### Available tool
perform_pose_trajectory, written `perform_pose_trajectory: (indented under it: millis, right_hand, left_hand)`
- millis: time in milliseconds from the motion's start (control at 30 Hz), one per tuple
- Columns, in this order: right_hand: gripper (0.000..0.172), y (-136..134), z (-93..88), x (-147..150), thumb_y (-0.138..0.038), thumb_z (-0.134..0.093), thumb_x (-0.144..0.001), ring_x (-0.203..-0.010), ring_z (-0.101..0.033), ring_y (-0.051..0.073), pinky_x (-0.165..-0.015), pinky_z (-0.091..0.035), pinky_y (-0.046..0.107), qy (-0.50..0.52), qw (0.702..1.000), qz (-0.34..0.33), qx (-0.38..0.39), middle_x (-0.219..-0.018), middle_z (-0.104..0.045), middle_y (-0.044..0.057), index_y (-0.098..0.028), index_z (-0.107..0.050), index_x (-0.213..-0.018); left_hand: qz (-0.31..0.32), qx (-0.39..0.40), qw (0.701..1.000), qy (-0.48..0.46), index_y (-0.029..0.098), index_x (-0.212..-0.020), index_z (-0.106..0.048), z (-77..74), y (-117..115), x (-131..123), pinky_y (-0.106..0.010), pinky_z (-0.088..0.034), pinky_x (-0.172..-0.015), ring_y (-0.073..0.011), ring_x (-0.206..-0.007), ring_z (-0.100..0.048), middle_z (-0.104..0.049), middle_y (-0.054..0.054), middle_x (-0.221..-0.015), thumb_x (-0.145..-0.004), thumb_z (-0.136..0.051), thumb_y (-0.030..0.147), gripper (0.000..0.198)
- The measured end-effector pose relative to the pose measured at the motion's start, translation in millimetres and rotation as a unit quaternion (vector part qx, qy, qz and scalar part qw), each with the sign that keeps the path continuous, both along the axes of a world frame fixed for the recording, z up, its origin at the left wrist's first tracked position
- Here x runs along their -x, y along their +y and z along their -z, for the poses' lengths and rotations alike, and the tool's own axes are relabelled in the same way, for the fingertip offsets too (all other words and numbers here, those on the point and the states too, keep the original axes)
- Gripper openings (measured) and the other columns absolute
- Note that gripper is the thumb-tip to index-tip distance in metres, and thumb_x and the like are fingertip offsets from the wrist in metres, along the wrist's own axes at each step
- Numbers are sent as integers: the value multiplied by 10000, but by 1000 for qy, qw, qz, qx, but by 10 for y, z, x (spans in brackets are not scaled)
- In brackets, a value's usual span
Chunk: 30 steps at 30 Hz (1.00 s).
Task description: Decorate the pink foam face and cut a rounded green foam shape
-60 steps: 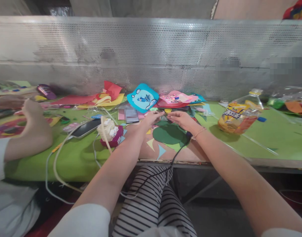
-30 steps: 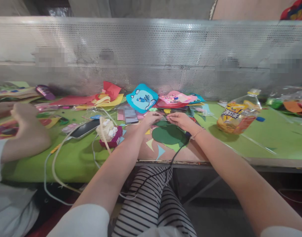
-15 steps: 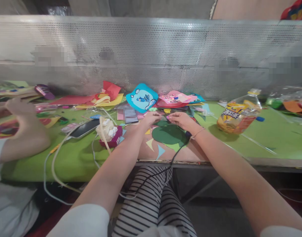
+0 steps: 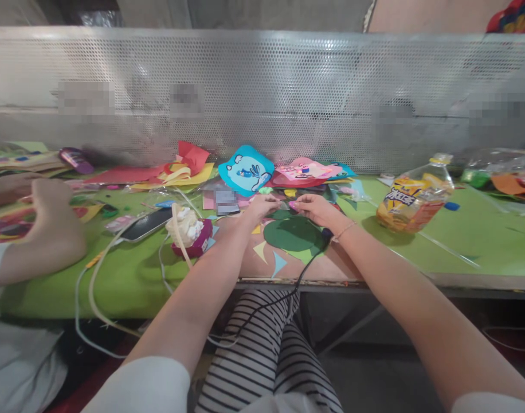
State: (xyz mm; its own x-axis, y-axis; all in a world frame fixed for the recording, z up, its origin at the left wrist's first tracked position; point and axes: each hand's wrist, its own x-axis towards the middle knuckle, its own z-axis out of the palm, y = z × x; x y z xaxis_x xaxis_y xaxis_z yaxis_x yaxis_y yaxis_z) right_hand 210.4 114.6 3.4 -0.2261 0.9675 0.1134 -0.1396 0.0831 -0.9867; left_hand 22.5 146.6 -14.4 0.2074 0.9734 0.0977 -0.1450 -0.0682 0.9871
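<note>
My left hand [image 4: 263,207] is closed, thumb and fingers pinched together over the work area. What it pinches is too small to make out. Facing it, my right hand [image 4: 320,210] holds a small pink piece [image 4: 292,205] at its fingertips. Something small and see-through seems to lie in the narrow gap between both hands. Just below them is a dark green rounded sheet [image 4: 292,233] with lighter green paper under it. Pale yellow and light blue paper scraps [image 4: 279,264] lie near the front edge. A light green lump [image 4: 266,190] shows behind my left fingers.
A blue picture card [image 4: 246,172] and a pink decorated sheet [image 4: 308,170] lean at the back. To the right stands a plastic bottle [image 4: 411,201]. A phone [image 4: 148,224], cables and a maroon box [image 4: 196,244] are left. A co-worker's arm [image 4: 58,223] rests at far left.
Both hands stay in nearly the same place. More of the pink piece shows at my right fingertips. The co-worker's hand at far left has shifted slightly.
</note>
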Motion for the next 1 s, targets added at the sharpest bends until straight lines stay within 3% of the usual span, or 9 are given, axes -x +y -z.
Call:
perform_pose_trajectory:
  millis: [200, 300, 433, 567, 833, 1000]
  right_hand:
    - [108, -56, -43, 22, -47, -709, -692, -738, -664, 98, -775, -542, 210, 19, 999, -15, 32, -796, -708, 48, -138, -680, -742]
    - [141, -73, -56, 36, -5, -638, -735, -784, -672, 102, -811, -537, 214, 23, 999, -27, 40, -847, -714, 62, -133, -683, -773]
    - [102, -73, -57, 34, -43, -703, -691, -687, -660, 84, -691, -542, 161, 21, 999, -12, 42, -722, -689, 29, -133, -656, -695]
    - [206, -81, -76, 24, -115, -786, -612, -530, -590, 54, -510, -493, 119, 19, 999, 10, 43, -550, -593, -36, -145, -583, -594]
    - [132, -84, -65, 27, -15, -687, -698, -783, -675, 111, -803, -545, 210, 17, 997, -51, 50, -818, -711, 67, -125, -677, -772]
    - [121, -72, -54, 26, -62, -737, -662, -630, -642, 76, -630, -545, 155, 8, 998, -22, 65, -663, -670, 15, -139, -644, -677]
  left_hand:
    - [9, -3, 1000, 2, 104, -644, -638, -7, -9, 8, -259, -449, -703, -83, -590, -566, -598, -3, -595, -569, -749, 131, 137]
    - [12, -2, 1000, 10, 100, -656, -643, -14, -16, 10, -255, -447, -699, -83, -592, -566, -596, -6, -595, -584, -738, 132, 123]
    - [10, -7, 1000, 10, 104, -653, -643, -16, -25, 11, -252, -448, -699, -85, -600, -567, -596, -4, -597, -589, -733, 137, 115]
    - [4, -9, 1000, 14, 103, -643, -635, -8, -20, 11, -253, -449, -689, -82, -580, -559, -583, 2, -579, -578, -741, 139, 129]
    - [17, -3, 1000, 2, 104, -653, -639, 0, 0, 16, -261, -456, -708, -89, -600, -572, -600, -7, -606, -560, -753, 140, 151]
    - [19, -12, 1000, 10, 108, -674, -653, 16, -6, 29, -255, -459, -697, -91, -605, -574, -609, -11, -614, -562, -764, 173, 171]
